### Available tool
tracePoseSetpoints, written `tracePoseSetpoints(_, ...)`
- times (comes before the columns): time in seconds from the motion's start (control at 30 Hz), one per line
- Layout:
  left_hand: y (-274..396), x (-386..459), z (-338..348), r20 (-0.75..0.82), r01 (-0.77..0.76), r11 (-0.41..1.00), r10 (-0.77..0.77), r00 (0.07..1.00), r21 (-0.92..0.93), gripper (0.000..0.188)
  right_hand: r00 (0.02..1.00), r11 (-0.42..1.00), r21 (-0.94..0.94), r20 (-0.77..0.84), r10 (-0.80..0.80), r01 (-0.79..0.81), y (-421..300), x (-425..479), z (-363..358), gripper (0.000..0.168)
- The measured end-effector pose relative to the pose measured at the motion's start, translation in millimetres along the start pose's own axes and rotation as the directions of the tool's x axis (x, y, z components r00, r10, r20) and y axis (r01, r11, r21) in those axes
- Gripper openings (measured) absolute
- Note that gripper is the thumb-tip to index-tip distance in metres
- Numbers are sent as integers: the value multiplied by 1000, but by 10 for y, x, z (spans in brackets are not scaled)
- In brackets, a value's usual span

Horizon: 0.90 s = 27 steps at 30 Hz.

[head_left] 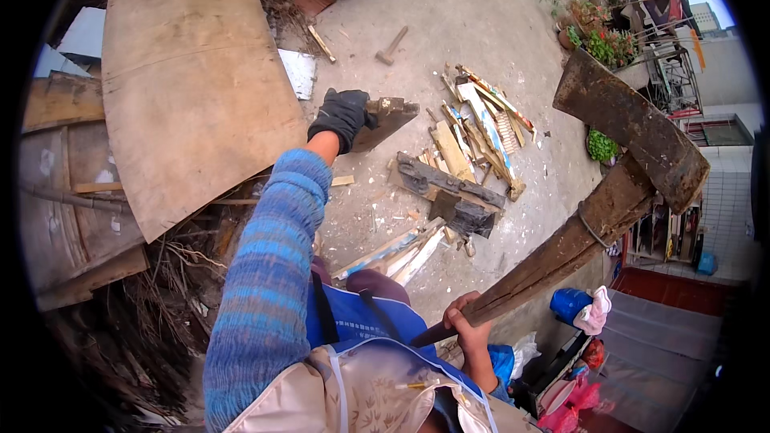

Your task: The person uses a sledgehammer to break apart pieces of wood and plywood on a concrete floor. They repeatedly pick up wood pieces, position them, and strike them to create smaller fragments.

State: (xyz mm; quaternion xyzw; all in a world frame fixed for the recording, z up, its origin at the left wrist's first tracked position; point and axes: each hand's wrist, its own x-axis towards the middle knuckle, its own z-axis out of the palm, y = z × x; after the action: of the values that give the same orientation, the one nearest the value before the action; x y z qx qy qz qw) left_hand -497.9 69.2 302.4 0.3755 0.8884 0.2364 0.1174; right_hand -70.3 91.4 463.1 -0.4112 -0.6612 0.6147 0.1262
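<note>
My left hand (343, 119), in a black glove, grips the end of a weathered piece of wooden board (388, 123) standing on edge above the concrete. My bare right hand (468, 319) is closed around the wooden handle of a heavy axe (553, 246). Its rusty metal head (631, 126) is raised at the right, near the camera, and a wire loop circles the handle below the head. Between my hands on the floor lies a dark, battered wood block (460, 192). Split wood strips (397, 252) lie close to my knees.
A pile of broken wood strips (481, 126) lies beyond the block. A hammer (392, 46) rests on the concrete farther off. At left, a large plywood sheet (198, 84) leans over brushwood (150, 337). Potted plants (601, 45) line the right side; bags (568, 307) stand at lower right.
</note>
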Motion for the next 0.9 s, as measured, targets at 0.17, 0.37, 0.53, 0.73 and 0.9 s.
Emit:
tracePoseSetpoints(0.17, -106, 11, 129, -92, -46, 997, 40, 995, -62, 24, 975, 976, -145, 128, 182, -163, 342, 731, 229, 9)
tracePoseSetpoints(0.37, -268, -30, 17, 38, -12, 996, 15, 999, -87, 31, 960, 920, -312, 73, 270, -235, 1145, 711, 548, 15)
tracePoseSetpoints(0.53, -276, -23, -47, 90, 61, 995, -54, 995, -79, 31, 965, 944, -279, 140, 222, -177, 981, 653, 585, 13)
tracePoseSetpoints(0.73, -105, -30, 40, -13, -42, 999, 42, 999, 8, 22, 901, 904, -238, 172, 398, -354, 601, 427, 433, 11)
tracePoseSetpoints(0.9, 162, 7, 73, -4, -37, 999, 37, 999, 29, 18, 895, 906, -157, 160, 417, -394, 691, 407, 298, 9)
